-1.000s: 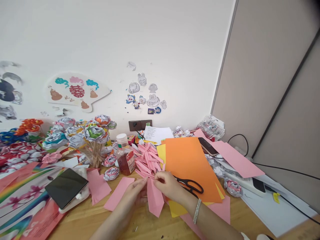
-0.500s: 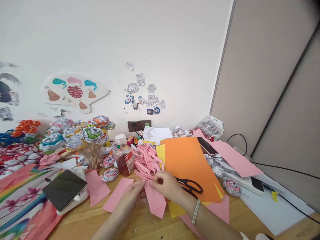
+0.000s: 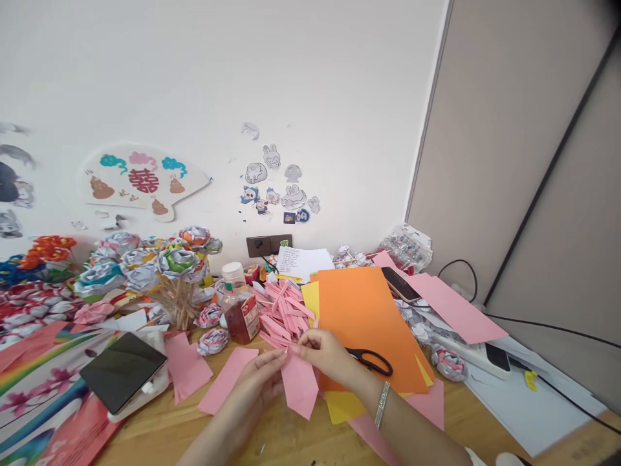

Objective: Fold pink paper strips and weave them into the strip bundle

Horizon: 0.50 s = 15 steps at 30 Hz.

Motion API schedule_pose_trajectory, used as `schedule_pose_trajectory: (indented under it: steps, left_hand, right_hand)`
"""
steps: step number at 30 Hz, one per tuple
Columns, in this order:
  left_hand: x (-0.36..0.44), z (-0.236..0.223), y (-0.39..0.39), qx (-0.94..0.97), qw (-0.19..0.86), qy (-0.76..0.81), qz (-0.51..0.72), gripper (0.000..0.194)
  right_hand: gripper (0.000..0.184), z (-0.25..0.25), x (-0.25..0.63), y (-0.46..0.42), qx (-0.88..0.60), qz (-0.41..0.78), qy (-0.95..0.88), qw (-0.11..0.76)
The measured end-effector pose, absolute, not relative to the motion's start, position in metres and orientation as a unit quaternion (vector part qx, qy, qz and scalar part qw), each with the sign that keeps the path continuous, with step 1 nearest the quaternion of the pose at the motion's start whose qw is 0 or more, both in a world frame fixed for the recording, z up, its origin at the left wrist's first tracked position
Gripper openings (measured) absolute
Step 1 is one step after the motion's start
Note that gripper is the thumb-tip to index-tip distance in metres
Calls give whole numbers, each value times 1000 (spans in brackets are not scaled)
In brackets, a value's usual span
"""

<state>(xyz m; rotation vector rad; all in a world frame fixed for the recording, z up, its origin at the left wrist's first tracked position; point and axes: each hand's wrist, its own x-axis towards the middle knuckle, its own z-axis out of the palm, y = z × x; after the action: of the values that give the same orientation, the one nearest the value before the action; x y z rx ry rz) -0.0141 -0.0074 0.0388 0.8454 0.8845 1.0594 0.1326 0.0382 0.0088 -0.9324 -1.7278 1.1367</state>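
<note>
Pink paper (image 3: pixel 299 388), pinched near its top between the fingertips of left hand (image 3: pixel 259 378) and right hand (image 3: pixel 326 354), over the wooden table (image 3: pixel 160 443). Just beyond, a heap of pink strips (image 3: pixel 287 309); to the right, black scissors (image 3: pixel 359 355) on orange paper (image 3: pixel 356 304), partly hidden by the right hand.

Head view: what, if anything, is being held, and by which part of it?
A piece of pink paper, pinched by both hands at its upper end; its wider lower end hangs free.
</note>
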Motion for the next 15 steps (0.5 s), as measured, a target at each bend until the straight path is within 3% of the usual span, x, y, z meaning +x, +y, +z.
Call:
schedule_pose_trajectory:
  steps: [10, 15]
  left_hand:
    - [-24, 30, 5, 339, 733, 385, 446, 13]
    - [-22, 37, 0, 380, 707, 392, 450, 12]
  right_hand:
    - [16, 7, 131, 38, -390, 435, -689, 429]
    - [16, 10, 131, 36, -389, 432, -692, 428]
